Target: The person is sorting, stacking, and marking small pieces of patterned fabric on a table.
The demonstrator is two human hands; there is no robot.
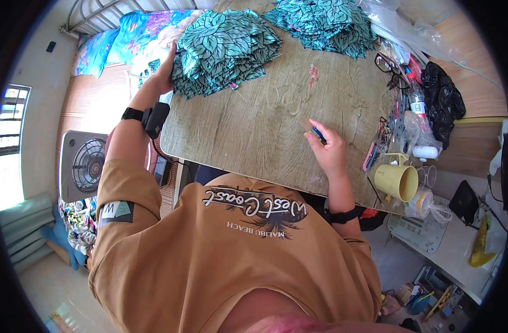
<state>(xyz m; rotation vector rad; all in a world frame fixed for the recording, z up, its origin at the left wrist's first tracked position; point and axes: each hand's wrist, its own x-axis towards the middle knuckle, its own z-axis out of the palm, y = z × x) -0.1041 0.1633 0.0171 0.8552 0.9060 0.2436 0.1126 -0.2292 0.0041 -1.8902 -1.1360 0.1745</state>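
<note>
Pose | left hand (164, 70) outstretched against leaf-print pile (226, 50), fingers' spread unclear | right hand (331, 149) half-curled, fingers round blue tool (319, 134)

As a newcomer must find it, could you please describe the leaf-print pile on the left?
Find the table, then look along its left side. There sits a teal leaf-print pile; unlike the other pile, it has the left hand at its edge.

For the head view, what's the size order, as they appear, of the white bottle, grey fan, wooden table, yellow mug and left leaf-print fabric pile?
Largest to smallest:
wooden table
left leaf-print fabric pile
grey fan
yellow mug
white bottle
</note>
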